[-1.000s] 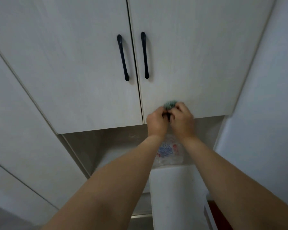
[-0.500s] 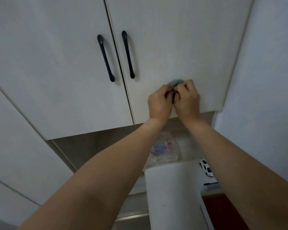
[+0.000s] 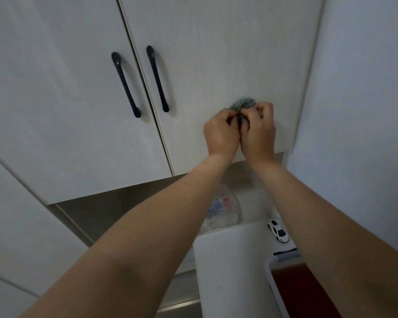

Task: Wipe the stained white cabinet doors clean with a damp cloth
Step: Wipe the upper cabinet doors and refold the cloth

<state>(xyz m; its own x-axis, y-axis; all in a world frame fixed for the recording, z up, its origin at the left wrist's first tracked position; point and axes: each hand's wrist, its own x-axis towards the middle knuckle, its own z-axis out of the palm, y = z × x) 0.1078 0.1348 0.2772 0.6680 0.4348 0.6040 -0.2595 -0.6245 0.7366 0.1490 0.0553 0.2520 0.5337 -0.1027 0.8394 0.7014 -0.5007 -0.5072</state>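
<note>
Left hand (image 3: 222, 134) and right hand (image 3: 257, 131) are pressing together, both pinching a bunched grey-green cloth (image 3: 242, 104). Cloth is touching the right cabinet door (image 3: 216, 53), low down.

Two bare forearms reach up and forward, left hand (image 3: 221, 134) and right hand (image 3: 259, 131) pressed together, fingers curled closed.
</note>
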